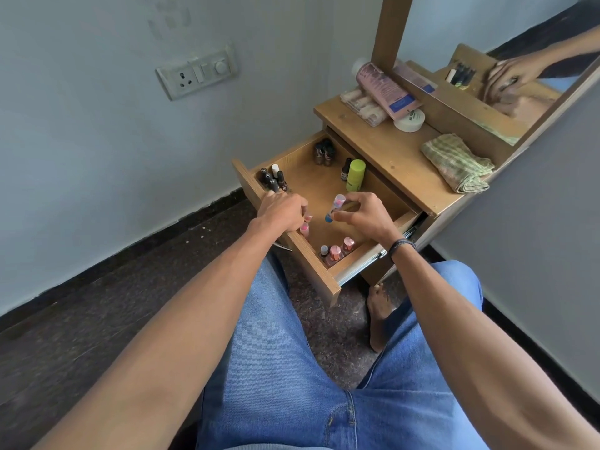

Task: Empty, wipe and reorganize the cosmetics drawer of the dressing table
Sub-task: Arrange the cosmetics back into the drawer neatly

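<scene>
The wooden drawer (311, 177) of the dressing table stands pulled open. My right hand (363, 216) pinches a small blue bottle with a pink cap (334, 207) above the drawer's middle. My left hand (282, 211) reaches over the front left wall and holds a pink bottle (304, 228) with its fingertips. Dark bottles (274, 178) stand in the far left corner, two more dark ones (324, 152) at the back. A green tube and a small dark bottle (354, 173) stand along the right side. Pink nail polish bottles (337, 251) cluster in the near corner.
On the tabletop (399, 157) lie a folded green checked cloth (457, 162), a pink tube (386, 89), a white round jar (409, 120) and a clear case of small tubes (365, 107). A mirror (519, 76) leans behind. My knees and a bare foot (380, 316) are below the drawer.
</scene>
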`<state>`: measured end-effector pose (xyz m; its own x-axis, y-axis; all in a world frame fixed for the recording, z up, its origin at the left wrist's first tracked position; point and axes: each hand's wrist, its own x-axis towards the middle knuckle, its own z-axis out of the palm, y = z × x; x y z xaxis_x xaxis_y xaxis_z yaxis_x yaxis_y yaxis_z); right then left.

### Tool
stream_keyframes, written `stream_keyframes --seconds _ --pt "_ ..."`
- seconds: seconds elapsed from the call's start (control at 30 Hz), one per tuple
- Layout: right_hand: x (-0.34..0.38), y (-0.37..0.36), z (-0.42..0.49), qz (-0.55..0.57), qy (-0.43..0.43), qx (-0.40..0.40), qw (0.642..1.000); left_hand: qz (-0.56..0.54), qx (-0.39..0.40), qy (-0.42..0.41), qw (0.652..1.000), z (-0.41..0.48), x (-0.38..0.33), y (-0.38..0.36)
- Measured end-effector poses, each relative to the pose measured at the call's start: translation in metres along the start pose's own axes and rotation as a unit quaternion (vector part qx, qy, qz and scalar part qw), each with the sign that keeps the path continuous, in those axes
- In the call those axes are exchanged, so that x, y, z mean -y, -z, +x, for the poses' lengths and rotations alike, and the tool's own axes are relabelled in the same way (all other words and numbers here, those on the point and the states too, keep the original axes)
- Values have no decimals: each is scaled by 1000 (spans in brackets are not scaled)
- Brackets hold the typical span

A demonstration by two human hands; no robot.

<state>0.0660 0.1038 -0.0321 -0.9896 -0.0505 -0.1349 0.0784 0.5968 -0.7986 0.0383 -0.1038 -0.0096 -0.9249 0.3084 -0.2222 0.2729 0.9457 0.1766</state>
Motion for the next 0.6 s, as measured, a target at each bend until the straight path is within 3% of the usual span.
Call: stream_keyframes --seconds 0.17,0.3,0.6 --pt "21 -14 8 43 15 129 991 8 -6 -3 1000 0 1 0" --pt "23 -22 8 84 3 126 989 27 -3 1 1000 1 1 -1" --pt "18 -23 5 130 9 125 983 -57 -13 -20 998 -4 6 6"
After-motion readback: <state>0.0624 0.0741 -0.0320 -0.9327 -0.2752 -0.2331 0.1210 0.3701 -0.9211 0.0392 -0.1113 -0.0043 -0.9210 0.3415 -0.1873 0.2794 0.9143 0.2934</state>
